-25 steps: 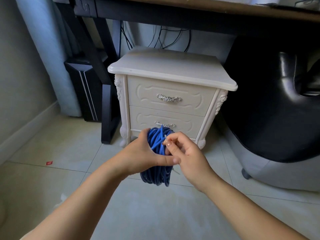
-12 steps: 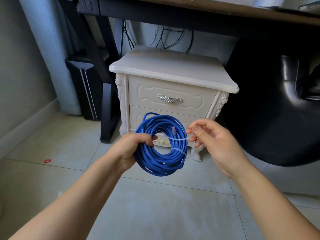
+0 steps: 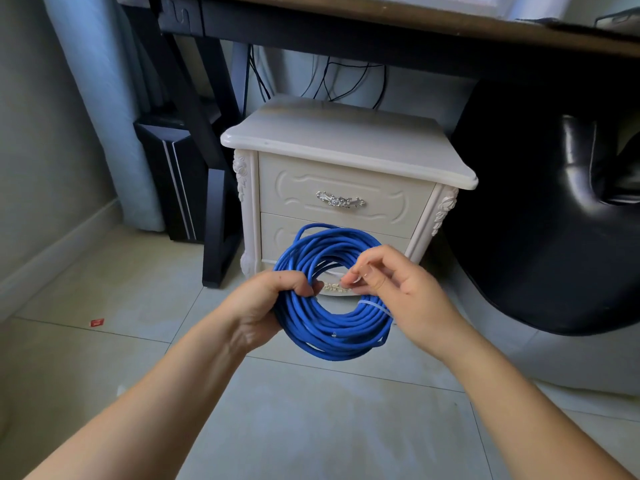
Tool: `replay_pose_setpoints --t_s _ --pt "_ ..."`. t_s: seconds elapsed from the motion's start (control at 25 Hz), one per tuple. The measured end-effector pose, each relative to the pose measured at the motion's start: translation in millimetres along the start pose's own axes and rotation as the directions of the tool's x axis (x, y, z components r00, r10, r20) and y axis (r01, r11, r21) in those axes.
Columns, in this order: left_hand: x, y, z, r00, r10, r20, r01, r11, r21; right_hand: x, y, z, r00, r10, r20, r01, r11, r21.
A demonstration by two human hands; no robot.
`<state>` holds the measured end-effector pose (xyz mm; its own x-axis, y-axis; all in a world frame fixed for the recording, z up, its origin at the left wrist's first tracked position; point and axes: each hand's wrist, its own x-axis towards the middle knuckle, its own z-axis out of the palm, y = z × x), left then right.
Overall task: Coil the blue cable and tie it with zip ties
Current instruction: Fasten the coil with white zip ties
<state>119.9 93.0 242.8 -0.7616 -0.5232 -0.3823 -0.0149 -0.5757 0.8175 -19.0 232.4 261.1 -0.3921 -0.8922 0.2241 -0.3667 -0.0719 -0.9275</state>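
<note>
The blue cable (image 3: 329, 344) hangs in the air as a finished coil in front of a white nightstand (image 3: 346, 168). The left hand (image 3: 263, 306) wraps its fingers tightly around the bundle at 9 o'clock. A zip tie (image 3: 372, 304) bands the loops at about 4 o'clock, and the right hand (image 3: 398, 289) pinches what looks like its thin tail between thumb and forefinger, its other fingers loosely curled. The risk I see is the slick tail slipping from that small pinch before the band is snug, which would let loops at 12 o'clock, where nothing binds them, spring loose. Half a second earlier the right hand was out past 3 o'clock with the tail stretched taut; now it sits over the coil's right rim, fingertips near the centre hole.
</note>
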Motion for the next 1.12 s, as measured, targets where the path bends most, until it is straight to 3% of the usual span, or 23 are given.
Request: replay_pose_setpoints --t_s 0.2,0.36,0.52,0.64,0.8,0.88,1.12 --pt "-7 -1 0 0.994 0.097 0.051 -0.102 0.989 0.110 -3 0 9 0.993 -0.047 0.108 0.069 0.976 -0.208" --pt "-12 -3 4 0.974 0.222 0.047 -0.224 0.906 0.358 -6 3 11 0.998 -0.052 -0.044 0.047 0.992 -0.118" --pt "-20 -2 9 0.950 0.302 0.079 -0.301 0.819 0.489 -5 2 11 0.945 -0.283 -0.163 0.193 0.887 -0.420" --pt "-22 1 7 0.937 0.332 0.109 -0.336 0.766 0.548 -5 -8 8 0.913 -0.349 -0.209 0.236 0.873 -0.426" --pt "-23 -3 8 0.925 0.310 0.218 -0.379 0.721 0.580 -3 -19 7 0.988 -0.076 -0.135 0.053 0.985 -0.163" --pt "-23 -5 9 0.921 0.317 0.227 -0.389 0.726 0.567 -2 -20 7 0.991 0.041 -0.127 -0.046 0.998 -0.034" --pt "-19 -12 7 0.903 0.332 0.273 -0.429 0.687 0.587 -1 -20 11 0.968 0.202 -0.149 -0.195 0.979 0.058"
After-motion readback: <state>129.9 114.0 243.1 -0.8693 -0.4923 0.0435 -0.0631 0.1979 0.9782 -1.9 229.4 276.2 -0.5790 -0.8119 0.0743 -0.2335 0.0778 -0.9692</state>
